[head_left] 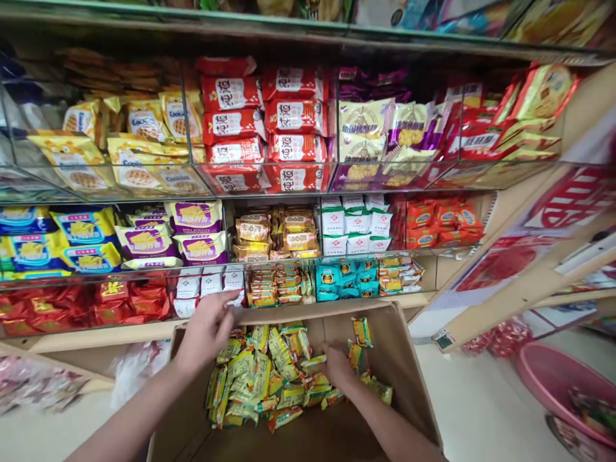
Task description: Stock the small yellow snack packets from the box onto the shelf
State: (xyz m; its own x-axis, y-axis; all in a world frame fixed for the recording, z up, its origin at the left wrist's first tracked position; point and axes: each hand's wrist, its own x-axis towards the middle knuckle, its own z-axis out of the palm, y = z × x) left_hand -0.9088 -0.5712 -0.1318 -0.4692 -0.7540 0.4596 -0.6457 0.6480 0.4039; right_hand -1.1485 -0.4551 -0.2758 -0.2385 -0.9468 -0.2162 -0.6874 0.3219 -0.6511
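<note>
Left edge: shiny red foil packets (pixel 43 307). Lower left of centre: left hand (pixel 205 330), fingers curled near far rim of brown cardboard box (pixel 404 366); grip unclear. Lower centre: small yellow-green wrapped packets (pixel 262 375) heaped in box. Right hand (pixel 339 367) among them, fingertips hidden; cannot tell grip.

The fingertips of the blurred right hand (pixel 339 369) are hidden among small yellow-and-green wrapped packets (pixel 262 372), the bottom edge cuts off the open brown cardboard box (pixel 407 391), and the right edge crops the round pink plastic basin (pixel 543 378).
</note>
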